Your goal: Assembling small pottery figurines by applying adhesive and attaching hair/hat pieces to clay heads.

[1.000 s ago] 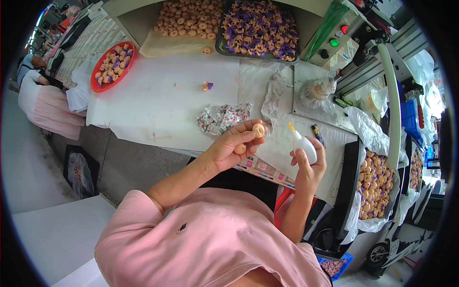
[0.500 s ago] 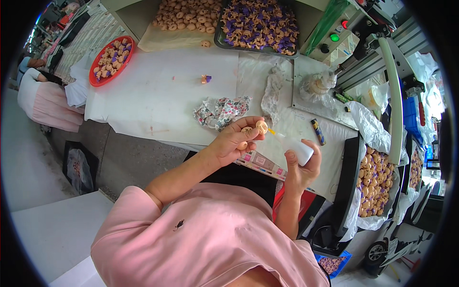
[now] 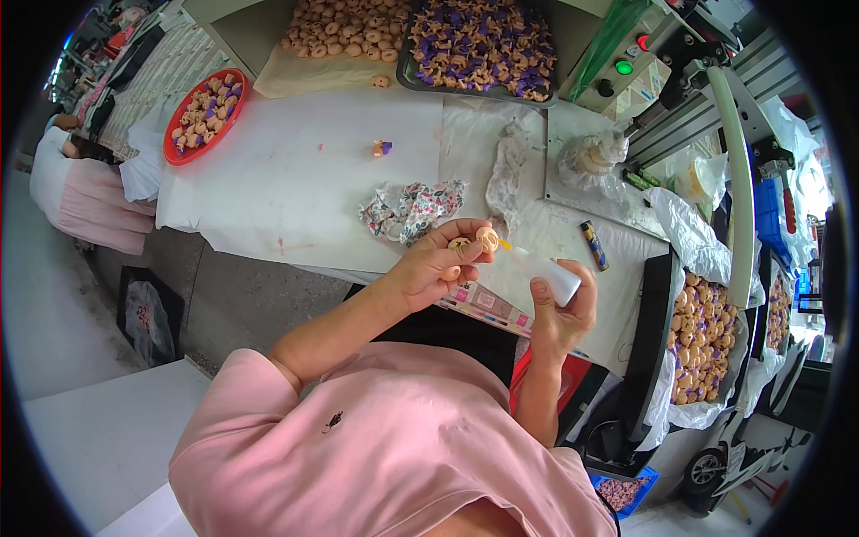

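Note:
My left hand (image 3: 434, 266) is closed around several small peach-coloured toy heads, with one toy head (image 3: 487, 239) pinched at the fingertips, its hollow side showing. A white squeeze bottle (image 3: 548, 277) with a thin yellow nozzle lies tilted in my right hand (image 3: 569, 309), which is wrapped round it. The nozzle tip points at the pinched head and is at or very near its rim; contact is too small to tell. Beyond my left hand lies a crumpled floral cloth (image 3: 413, 209). Farther off, a small peach-and-purple figure piece (image 3: 383, 149) rests on the white-covered table (image 3: 304, 179).
A red basket (image 3: 170, 148) of heads and purple pieces stands far left. Loose heads (image 3: 344, 31) and a dark tray (image 3: 479, 90) of purple-and-peach parts sit at the back. Right are a dark cylinder (image 3: 594, 246), a metal press (image 3: 689, 116) and a filled box (image 3: 658, 349). Another person (image 3: 94, 192) bends at far left.
Hardly anything differs. The squeeze bottle has shifted slightly left and tilted a little flatter, its nozzle staying at the pinched toy head. The whole view has slid a few pixels.

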